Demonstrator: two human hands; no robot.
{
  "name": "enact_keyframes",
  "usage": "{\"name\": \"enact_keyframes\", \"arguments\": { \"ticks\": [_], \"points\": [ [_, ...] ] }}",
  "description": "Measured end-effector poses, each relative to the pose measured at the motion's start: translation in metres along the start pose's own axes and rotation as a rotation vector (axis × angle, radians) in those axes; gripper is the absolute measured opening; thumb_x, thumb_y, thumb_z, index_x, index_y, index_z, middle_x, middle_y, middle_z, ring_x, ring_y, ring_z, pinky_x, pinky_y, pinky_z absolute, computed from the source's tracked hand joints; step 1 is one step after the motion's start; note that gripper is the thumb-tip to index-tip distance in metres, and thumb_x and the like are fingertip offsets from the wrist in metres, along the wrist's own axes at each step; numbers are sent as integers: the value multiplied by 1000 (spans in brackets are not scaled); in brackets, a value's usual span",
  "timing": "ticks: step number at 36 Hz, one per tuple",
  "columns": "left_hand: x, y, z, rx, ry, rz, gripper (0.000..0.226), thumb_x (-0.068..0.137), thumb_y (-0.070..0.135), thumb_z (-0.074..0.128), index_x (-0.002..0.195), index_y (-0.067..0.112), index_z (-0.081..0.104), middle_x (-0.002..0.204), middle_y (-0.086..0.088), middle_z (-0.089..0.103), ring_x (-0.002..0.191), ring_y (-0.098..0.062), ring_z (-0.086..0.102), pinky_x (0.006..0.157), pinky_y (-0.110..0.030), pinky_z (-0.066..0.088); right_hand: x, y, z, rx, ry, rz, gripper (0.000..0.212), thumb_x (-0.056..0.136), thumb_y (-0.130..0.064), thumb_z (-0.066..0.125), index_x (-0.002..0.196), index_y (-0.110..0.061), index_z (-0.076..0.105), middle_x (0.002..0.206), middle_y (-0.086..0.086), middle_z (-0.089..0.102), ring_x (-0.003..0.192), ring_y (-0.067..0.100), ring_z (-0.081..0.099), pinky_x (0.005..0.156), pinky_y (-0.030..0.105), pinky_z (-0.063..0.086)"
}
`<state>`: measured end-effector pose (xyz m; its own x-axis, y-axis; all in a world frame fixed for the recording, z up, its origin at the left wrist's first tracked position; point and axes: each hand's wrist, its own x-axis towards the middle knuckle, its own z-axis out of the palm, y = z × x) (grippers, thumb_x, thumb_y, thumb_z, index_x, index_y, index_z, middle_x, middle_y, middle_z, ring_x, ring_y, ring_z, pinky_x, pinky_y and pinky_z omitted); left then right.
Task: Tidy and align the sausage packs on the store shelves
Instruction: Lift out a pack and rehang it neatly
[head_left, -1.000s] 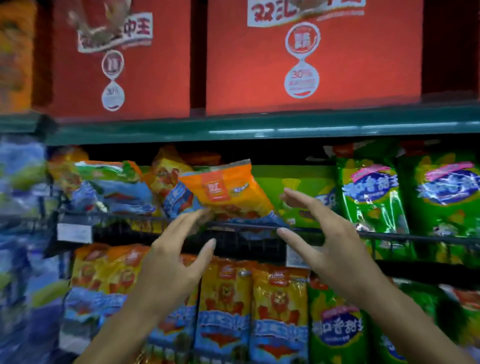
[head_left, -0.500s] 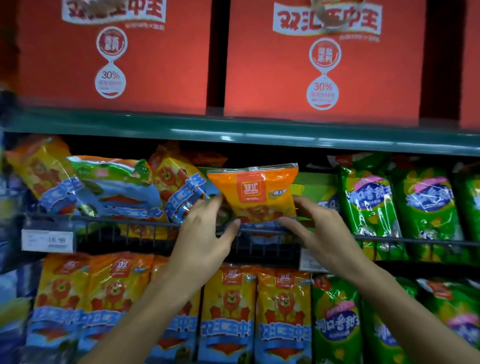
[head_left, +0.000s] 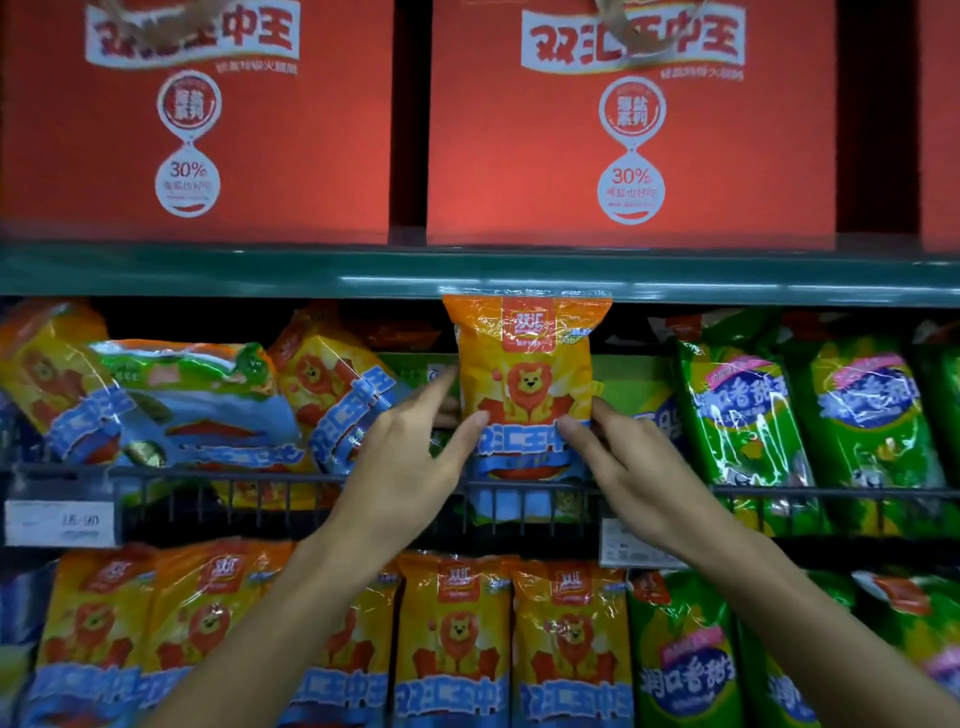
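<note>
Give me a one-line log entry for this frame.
step: straighten pack | left hand: gripping orange sausage pack | right hand: gripping same pack | pack: upright behind wire rail | neighbours left: leaning

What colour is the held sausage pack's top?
Orange, with a red logo patch; head view shows the sausage pack.

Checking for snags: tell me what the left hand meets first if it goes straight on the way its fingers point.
Probably the green box behind the orange lion pack that the left hand grips; depth there is unclear.
</note>
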<state>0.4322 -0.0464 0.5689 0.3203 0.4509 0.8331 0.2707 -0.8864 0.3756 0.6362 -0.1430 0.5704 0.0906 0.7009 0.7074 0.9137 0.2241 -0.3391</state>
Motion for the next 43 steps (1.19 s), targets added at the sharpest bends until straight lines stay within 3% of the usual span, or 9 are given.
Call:
{"name": "enact_keyframes", "arguments": {
  "ticks": [4, 7, 10, 14, 20, 29, 34, 36, 43],
  "points": [
    [10, -8, 4, 45, -24, -20, 66, 100, 48, 54, 159, 37, 26, 125, 10, 65, 118, -7, 61, 97, -37, 55, 5, -3, -3, 25, 18, 57, 50, 99, -61, 38, 89, -15, 54, 77, 14, 62, 69, 29, 61, 68, 53, 47],
    [19, -17, 11, 233, -108, -34, 65, 102, 45, 53, 160, 29, 27, 138, 5, 62, 150, -20, 32, 120, -50, 34, 11, -5, -3, -55, -12, 151, 48, 105, -52, 38, 78, -13, 46, 70, 9, 50, 69, 31, 54, 65, 42, 41],
    [17, -12, 14, 385, -92, 31, 64, 105, 33, 54, 161, 24, 24, 150, 0, 54, 153, -21, 21, 125, -34, 12, 10, 3, -5, -180, 3, 181, 47, 102, -61, 35, 85, -21, 51, 78, 5, 55, 78, 31, 61, 73, 43, 49],
    [5, -12, 12, 383, -21, 141, 63, 105, 39, 51, 161, 29, 24, 146, 1, 57, 147, -18, 33, 125, -26, 3, 4, 5, -8, -155, 118, 142, 67, 95, -60, 55, 148, -20, 46, 115, -3, 71, 72, 16, 70, 79, 44, 60],
    [4, -21, 16, 520, -33, 265, 59, 106, 49, 27, 162, 39, 15, 132, 3, 61, 133, -17, 41, 127, -31, -6, 5, 4, -1, -80, 146, 72, 66, 99, -41, 62, 157, -23, 36, 107, 3, 75, 77, 17, 73, 72, 38, 61],
    [1, -23, 17, 566, -30, 258, 60, 104, 49, 24, 162, 33, 22, 121, -1, 59, 126, -20, 40, 127, -35, -5, 10, 9, -2, -85, 107, 66, 63, 99, -43, 60, 155, -24, 39, 99, -1, 75, 58, 9, 68, 67, 43, 61],
    [-9, -24, -6, 492, -145, 241, 66, 99, 64, 15, 161, 42, 20, 157, 9, 29, 152, -16, 12, 128, -38, 3, -3, 3, -8, -20, 439, -143, 43, 91, -30, 73, 133, -21, 65, 110, -11, 70, 88, -4, 65, 80, 5, 50],
    [-15, -28, -17, 477, -115, 267, 61, 102, 61, 22, 157, 37, 33, 160, 13, 25, 153, -14, 10, 126, -38, 13, -7, -7, -9, -10, 505, -263, 39, 91, -22, 73, 129, -17, 67, 116, -8, 69, 92, -2, 65, 88, 5, 48],
    [-42, -57, -55, 638, -23, 366, 48, 107, 42, 43, 148, 19, 52, 154, 0, 45, 151, -21, 30, 121, -42, 34, 23, -69, 19, 91, 187, -424, 41, 94, -31, 68, 135, -23, 65, 124, -14, 69, 111, -2, 63, 98, 19, 50]
  ]
}}
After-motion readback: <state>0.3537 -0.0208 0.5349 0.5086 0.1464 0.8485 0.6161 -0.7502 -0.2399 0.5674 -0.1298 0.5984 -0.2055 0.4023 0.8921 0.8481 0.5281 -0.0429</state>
